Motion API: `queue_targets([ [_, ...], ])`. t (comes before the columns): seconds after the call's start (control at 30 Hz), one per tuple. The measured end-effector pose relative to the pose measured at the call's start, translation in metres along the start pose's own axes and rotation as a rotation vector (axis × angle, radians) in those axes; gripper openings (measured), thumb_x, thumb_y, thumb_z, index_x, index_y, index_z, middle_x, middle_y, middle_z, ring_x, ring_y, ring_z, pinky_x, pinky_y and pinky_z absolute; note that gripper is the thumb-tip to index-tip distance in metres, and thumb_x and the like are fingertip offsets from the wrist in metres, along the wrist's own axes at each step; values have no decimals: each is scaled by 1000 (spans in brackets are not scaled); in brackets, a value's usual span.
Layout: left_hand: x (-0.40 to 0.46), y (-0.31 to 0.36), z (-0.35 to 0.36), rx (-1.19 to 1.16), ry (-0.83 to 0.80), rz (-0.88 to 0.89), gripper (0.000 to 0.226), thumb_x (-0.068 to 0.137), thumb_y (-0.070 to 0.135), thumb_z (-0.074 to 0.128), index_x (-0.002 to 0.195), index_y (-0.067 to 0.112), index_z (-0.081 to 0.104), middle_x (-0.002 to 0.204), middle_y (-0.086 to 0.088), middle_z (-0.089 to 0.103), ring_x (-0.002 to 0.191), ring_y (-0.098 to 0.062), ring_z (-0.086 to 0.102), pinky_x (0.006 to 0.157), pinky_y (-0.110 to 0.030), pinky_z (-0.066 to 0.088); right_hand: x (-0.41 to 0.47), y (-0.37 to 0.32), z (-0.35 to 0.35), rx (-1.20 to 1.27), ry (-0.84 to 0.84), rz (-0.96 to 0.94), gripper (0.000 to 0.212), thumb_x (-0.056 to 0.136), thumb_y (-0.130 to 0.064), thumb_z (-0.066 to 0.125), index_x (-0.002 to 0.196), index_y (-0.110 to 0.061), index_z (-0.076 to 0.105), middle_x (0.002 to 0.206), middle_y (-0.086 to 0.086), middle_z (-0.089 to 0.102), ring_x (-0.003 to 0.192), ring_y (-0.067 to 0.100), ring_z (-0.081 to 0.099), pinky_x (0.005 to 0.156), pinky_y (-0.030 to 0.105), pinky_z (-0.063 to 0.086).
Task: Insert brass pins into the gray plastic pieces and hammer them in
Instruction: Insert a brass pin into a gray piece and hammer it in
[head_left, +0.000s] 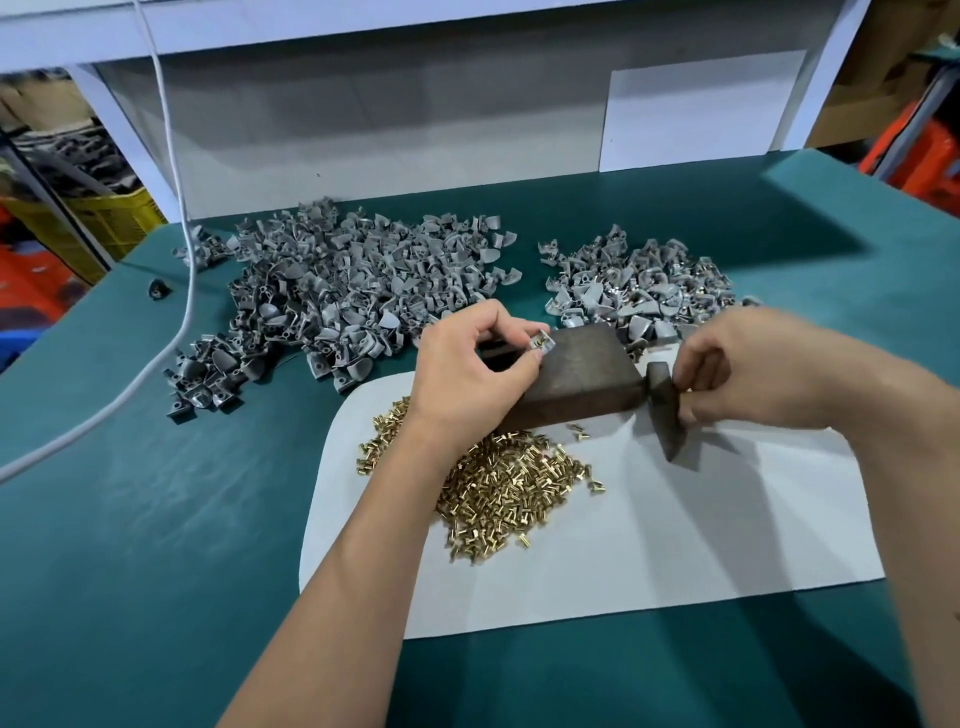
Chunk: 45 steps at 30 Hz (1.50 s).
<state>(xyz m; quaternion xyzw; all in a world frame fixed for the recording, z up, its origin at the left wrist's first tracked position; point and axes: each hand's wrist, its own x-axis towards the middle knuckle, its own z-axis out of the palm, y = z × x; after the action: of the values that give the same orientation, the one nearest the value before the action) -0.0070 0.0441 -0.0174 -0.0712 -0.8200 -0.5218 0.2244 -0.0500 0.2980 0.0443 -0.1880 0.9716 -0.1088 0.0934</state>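
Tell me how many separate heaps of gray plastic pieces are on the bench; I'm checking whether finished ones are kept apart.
2. The large heap lies at back left of the green bench; the smaller heap, with brass glints in it, lies at back right, behind the dark block. A few strays sit around their edges.

text: none readable | labels: none | numbers: none | white sheet (701, 111) on far right wall: blank | white paper (675, 530) on near table: blank

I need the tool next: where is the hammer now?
In the head view, the hammer is right of centre, gripped by the right hand, beside the dark block.
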Motion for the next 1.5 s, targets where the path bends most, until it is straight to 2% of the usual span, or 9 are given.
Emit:
queue_targets([
  [0.07,0,0,-1,28,-2,12,17,79,4,83,79,10,67,98,4,78,99,-1,72,94,-24,56,6,-10,-6,-29,113,-26,18,75,-20,86,77,-29,71,71,-14,69,70,0,63,59,15,42],
  [0.17,0,0,-3,45,-7,11,20,75,7,88,82,13,70,98,8,77,97,1,72,94,-27,57,17,-46,3,189,359,-170,16,83,-18,79,80,-32,71,74,-18,68,72,-6,61,65,8,39],
  [0.3,0,4,-3,89,15,38,30,72,11,90,90,23,70,93,11,76,93,-6,72,90,-34,59,23,-76,34,337,477,-269,9,87,-16,76,91,-24,78,81,-12,72,76,1,63,72,1,39],
  [0.43,2,5,-2,96,7,50,36,69,8,91,92,23,68,92,12,75,90,-4,72,87,-32,60,27,-69,48,418,548,-291,11,87,-12,75,91,-21,79,82,-10,72,80,3,64,78,10,46],
  [0.6,1,5,2,-112,4,-29,50,70,2,91,114,15,69,99,1,77,93,-10,75,85,-27,61,24,-69,52,480,644,-332,9,88,-10,71,89,-18,75,83,-7,71,80,6,62,74,13,46],
  [0.7,2,6,1,-191,-11,-71,41,71,1,90,107,14,76,95,-3,79,91,-18,76,89,-37,62,23,-70,54,525,658,-349,6,89,-10,70,89,-16,73,84,-6,70,82,8,63,76,22,49],
  [0.8,2,7,-1,-210,-13,-77,33,70,-4,89,96,13,79,88,-4,79,83,-20,77,84,-34,62,23,-73,57,512,647,-357,7,90,-9,69,90,-15,72,85,-5,69,82,10,63,76,28,51],
  [1.4,2,13,5,86,-5,-36,26,72,-4,84,92,10,79,81,3,76,76,-9,74,77,-35,63,20,-76,58,496,637,-269,12,85,-2,72,88,-13,76,79,-6,71,76,-1,64,71,4,43],
  [1.5,1,13,4,51,-21,-66,31,72,-3,86,94,17,77,82,6,76,78,-7,74,79,-33,63,21,-71,52,499,574,-289,10,89,-6,72,90,-15,77,81,-7,72,77,4,64,76,11,47],
])
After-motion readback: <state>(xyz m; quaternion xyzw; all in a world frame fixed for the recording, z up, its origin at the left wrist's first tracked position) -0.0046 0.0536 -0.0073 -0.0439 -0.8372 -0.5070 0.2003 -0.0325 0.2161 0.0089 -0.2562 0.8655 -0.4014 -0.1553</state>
